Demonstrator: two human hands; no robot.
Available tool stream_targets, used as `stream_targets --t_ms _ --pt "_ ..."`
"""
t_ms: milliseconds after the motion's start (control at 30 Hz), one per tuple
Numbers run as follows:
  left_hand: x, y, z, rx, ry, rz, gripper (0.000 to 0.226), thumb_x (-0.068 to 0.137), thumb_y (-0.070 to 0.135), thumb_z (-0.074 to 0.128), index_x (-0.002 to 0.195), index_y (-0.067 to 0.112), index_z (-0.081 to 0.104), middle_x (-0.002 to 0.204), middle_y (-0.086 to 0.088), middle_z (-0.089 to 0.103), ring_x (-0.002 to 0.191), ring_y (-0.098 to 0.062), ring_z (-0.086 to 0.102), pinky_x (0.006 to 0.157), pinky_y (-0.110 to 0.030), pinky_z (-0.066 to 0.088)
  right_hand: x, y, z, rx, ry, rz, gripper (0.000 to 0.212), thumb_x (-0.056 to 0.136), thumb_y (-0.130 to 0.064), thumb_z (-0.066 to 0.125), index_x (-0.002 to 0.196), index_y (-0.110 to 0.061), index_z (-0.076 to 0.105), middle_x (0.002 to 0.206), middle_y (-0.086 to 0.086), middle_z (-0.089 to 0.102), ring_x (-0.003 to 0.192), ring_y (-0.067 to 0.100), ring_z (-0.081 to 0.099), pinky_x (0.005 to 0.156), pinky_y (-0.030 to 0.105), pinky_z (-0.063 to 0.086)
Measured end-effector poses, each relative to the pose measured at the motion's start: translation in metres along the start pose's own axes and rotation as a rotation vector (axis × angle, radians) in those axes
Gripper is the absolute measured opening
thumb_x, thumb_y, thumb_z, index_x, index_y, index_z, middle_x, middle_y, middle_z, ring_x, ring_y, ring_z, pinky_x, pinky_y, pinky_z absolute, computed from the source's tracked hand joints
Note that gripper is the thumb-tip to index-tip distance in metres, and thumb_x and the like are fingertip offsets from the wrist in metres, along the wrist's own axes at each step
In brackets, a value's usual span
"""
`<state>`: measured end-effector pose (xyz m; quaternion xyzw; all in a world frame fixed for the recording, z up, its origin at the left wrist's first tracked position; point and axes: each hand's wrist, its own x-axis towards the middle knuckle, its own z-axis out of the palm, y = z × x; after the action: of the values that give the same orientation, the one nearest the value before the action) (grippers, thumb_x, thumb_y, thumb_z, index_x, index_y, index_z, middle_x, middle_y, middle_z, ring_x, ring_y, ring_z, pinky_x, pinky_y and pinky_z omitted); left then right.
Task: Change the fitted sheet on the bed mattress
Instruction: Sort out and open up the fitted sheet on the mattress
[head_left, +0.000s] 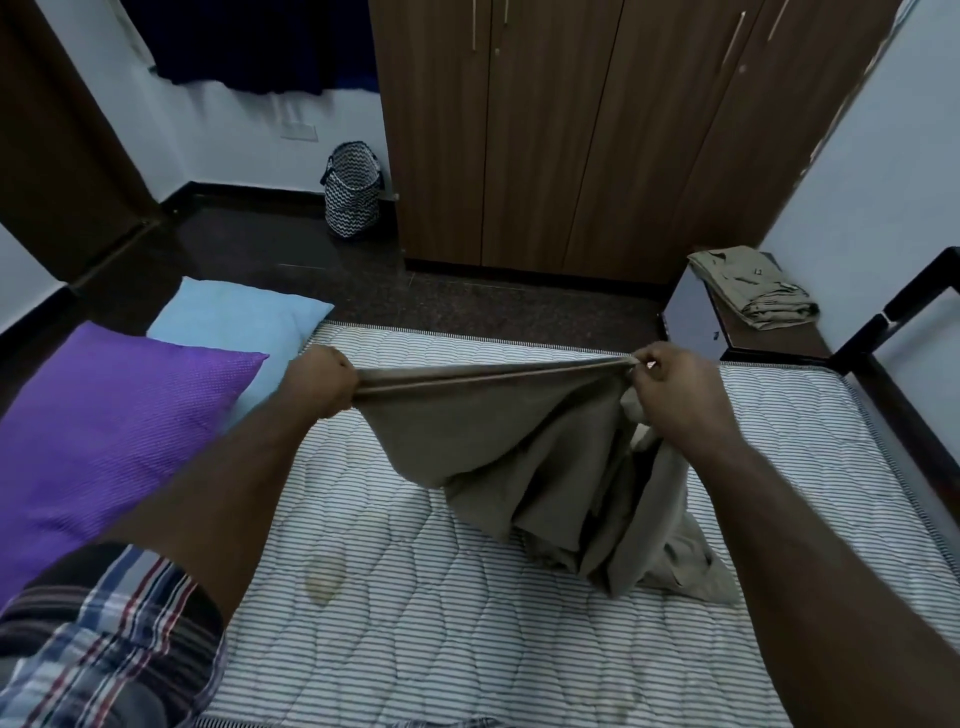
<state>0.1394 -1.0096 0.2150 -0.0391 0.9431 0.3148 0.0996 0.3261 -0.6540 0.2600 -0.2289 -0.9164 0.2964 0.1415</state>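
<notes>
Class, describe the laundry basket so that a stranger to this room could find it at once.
Start at the tall wooden wardrobe on the far wall. On the dark floor at its left foot stands the basket. It alone wears a black-and-white zigzag print.

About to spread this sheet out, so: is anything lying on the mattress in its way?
Mostly bare: the striped mattress shows nothing under the hanging sheet, held by left hand and right hand. Only the purple pillow overlaps its left edge.
</notes>
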Motion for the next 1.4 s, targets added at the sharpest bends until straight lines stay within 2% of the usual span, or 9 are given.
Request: stream_targets --t_ms 167,267,433,567,733,900,1033,1233,1400 --pt "-0.003 0.018 0.000 -0.729 0.160 -0.120 0.019 0.094 0.000 0.056 0.100 0.015 0.067 0.081 -0.014 0.066 0.055 -0.018 0.062 0.045 -0.025 0.051 0.000 0.011 0.005 -0.086 0.010 0.024 0.018 0.092 -0.016 0.059 0.104 -0.016 0.072 0.084 0.006 0.068 0.083 0.025 0.064 0.070 0.026 0.040" --pt "-0.016 0.018 0.009 -0.704 -0.085 -0.141 0.028 0.098 -0.006 0.042 0.101 0.011 0.065 0.064 -0.015 0.062 0.043 -0.015 0.054 0.042 -0.021 0.042 0.003 0.014 0.006 -0.116 -0.020 0.038 0.016 0.091 -0.015 0.059 0.101 -0.015 0.072 0.088 0.010 0.070 0.086 0.029 0.066 0.073 0.029 0.046" --pt "-0.014 0.021 -0.007 -1.045 -0.104 -0.112 0.031 0.093 -0.014 0.045 0.095 0.007 0.068 0.093 -0.010 0.070 0.062 -0.015 0.065 0.053 -0.019 0.055 0.004 0.015 -0.004 -0.088 0.071 0.016 0.020 0.093 -0.016 0.060 0.109 -0.016 0.072 0.094 0.010 0.071 0.083 0.023 0.061 0.071 0.027 0.039" --pt "-0.018 0.022 -0.006 -1.057 -0.259 -0.202 0.030 0.096 -0.014 0.040 0.092 0.004 0.064 0.094 -0.014 0.065 0.078 -0.020 0.067 0.064 -0.021 0.060 0.004 0.015 0.001 -0.133 -0.035 0.054 0.015 0.092 -0.016 0.059 0.100 -0.018 0.071 0.090 0.006 0.071 0.074 0.020 0.065 0.060 0.016 0.039" --pt "-0.022 0.015 -0.017 -1.091 -0.370 -0.046 0.040 0.090 -0.021 0.043 0.107 0.004 0.068 0.096 -0.009 0.075 0.093 -0.018 0.073 0.074 -0.021 0.059 0.006 0.024 -0.006 -0.058 -0.005 0.096 0.013 0.093 -0.015 0.058 0.093 -0.019 0.070 0.072 -0.002 0.062 0.053 -0.001 0.050 0.046 0.004 0.034" --pt "-0.028 0.017 -0.010 -0.668 -0.228 0.113 0.039 0.088 -0.021 0.053 0.107 0.009 0.071 0.106 -0.006 0.071 0.098 -0.018 0.068 0.079 -0.021 0.060 0.007 0.028 -0.004 -0.020 -0.019 0.138 0.012 0.093 -0.017 0.058 0.095 -0.018 0.070 0.073 -0.005 0.065 0.057 0.003 0.052 0.049 0.011 0.034" --pt "-0.024 0.025 -0.005 -0.738 -0.191 0.077 0.022 0.094 -0.010 0.057 0.097 0.006 0.072 0.104 -0.017 0.069 0.091 -0.024 0.069 0.077 -0.023 0.061 0.004 0.032 -0.005 0.034 -0.023 0.159 0.009 0.093 -0.017 0.060 0.092 -0.019 0.068 0.072 -0.005 0.066 0.060 0.005 0.057 0.046 0.007 0.032" --pt "-0.019 0.068 0.006 -0.564 -0.048 0.011 0.016 0.097 0.009 0.062 0.109 0.012 0.072 0.096 -0.008 0.070 0.078 -0.013 0.062 0.072 -0.026 0.048 0.020 0.052 -0.012 0.402 0.064 0.355 0.005 0.081 -0.020 0.071 0.076 -0.021 0.069 0.083 0.002 0.071 0.077 0.023 0.065 0.071 0.033 0.051" --pt "-0.024 0.114 0.021 -0.575 -0.003 0.122 0.015 0.087 0.006 0.070 0.101 0.011 0.074 0.094 -0.005 0.070 0.078 -0.007 0.060 0.063 -0.018 0.046 -0.005 0.048 -0.012 0.778 0.263 0.516 0.017 0.085 -0.023 0.069 0.101 -0.029 0.066 0.093 0.012 0.072 0.077 0.029 0.069 0.068 0.047 0.059"
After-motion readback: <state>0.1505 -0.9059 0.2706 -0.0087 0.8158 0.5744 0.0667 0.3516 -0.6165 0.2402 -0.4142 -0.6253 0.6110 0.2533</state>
